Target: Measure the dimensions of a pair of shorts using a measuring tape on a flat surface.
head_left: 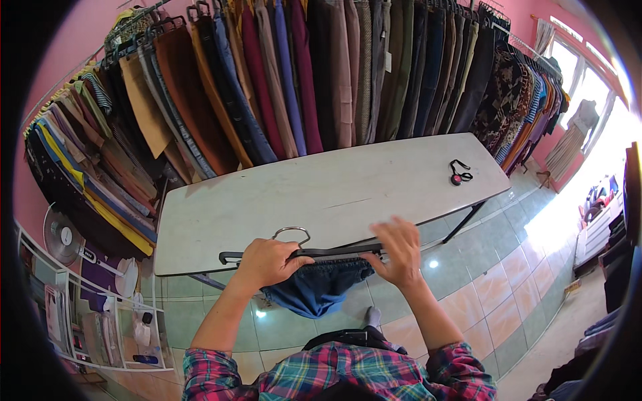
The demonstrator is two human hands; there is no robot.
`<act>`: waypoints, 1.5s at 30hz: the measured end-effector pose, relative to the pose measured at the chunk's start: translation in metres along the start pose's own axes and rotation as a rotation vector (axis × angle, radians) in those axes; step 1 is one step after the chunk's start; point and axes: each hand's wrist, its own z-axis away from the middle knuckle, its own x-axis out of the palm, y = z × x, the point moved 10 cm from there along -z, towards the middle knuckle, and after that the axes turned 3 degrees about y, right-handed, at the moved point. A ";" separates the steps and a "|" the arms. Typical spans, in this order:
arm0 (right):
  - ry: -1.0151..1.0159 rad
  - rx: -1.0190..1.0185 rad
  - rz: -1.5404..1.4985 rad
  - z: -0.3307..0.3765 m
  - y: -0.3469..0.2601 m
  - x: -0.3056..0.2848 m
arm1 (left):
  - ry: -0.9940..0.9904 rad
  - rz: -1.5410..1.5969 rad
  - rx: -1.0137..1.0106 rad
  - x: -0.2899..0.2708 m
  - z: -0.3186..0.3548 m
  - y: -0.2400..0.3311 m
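A black clip hanger (338,252) with a silver hook lies level over the near edge of the table. Below its bar hangs a blue denim garment (314,289) with a gathered waistband; whether it is trousers or a skirt I cannot tell. My left hand (264,262) is closed round the hanger left of centre, thumb along the bar. At the hanger's right end, my right hand (401,254) has its fingers raised and spread, slightly blurred. Its thumb touches the hanger and waistband there.
On the long white table (267,194) a small black strap with a round red-and-black piece (458,178) lies at the far right. Racks of hanging trousers (301,87) line the back. A fan (63,234) and white shelf (110,301) stand left, a dress form (582,120) far right.
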 end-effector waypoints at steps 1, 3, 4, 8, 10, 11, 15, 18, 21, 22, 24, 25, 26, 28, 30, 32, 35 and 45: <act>-0.002 0.001 0.006 0.002 0.016 0.001 | 0.017 0.014 0.018 0.005 -0.012 0.008; -0.149 0.085 -0.128 0.006 0.057 0.023 | 0.038 0.026 0.027 0.017 -0.033 0.016; -0.023 -0.001 -0.151 0.000 0.063 0.012 | 0.117 0.070 0.050 0.017 -0.041 0.020; -0.044 0.031 -0.165 -0.015 0.128 0.002 | 0.397 0.026 0.125 0.006 -0.056 0.021; -0.044 0.051 -0.199 -0.020 0.161 0.002 | 0.759 -0.078 -0.019 0.001 -0.036 0.003; -0.045 0.073 -0.227 -0.024 0.177 0.002 | 1.118 -0.182 -0.163 -0.003 -0.007 -0.006; -0.079 0.081 -0.313 -0.042 0.213 0.007 | 1.211 0.609 -0.451 0.097 0.003 -0.077; -0.119 0.119 -0.341 -0.047 0.242 0.017 | 0.663 0.743 -0.609 0.156 -0.045 -0.080; -0.188 0.208 -0.376 -0.052 0.273 0.033 | 0.579 0.905 -0.575 0.178 -0.081 -0.069; -0.250 0.283 -0.396 -0.053 0.285 0.041 | 0.707 0.847 -0.519 0.168 -0.088 -0.063; -0.305 0.326 -0.422 -0.062 0.298 0.040 | 0.746 0.787 -0.507 0.158 -0.102 -0.051; -0.364 0.365 -0.457 -0.065 0.306 0.044 | 0.790 0.720 -0.504 0.150 -0.108 -0.047; -0.378 0.363 -0.518 -0.068 0.315 0.045 | 0.813 0.650 -0.472 0.150 -0.112 -0.048; -0.351 0.305 -0.606 -0.086 0.314 0.042 | 0.898 0.622 -0.433 0.144 -0.115 -0.053; -0.363 0.241 -0.754 -0.095 0.322 0.050 | 0.962 0.608 -0.427 0.135 -0.120 -0.058; -0.369 0.438 -0.915 -0.074 0.347 0.080 | 0.993 0.626 -0.406 0.136 -0.135 -0.065; -0.528 0.944 -1.146 0.024 0.396 0.170 | 1.042 0.666 -0.410 0.147 -0.156 -0.074; -0.292 1.010 -0.842 -0.047 0.460 0.211 | 0.701 0.631 -0.540 0.198 -0.207 -0.121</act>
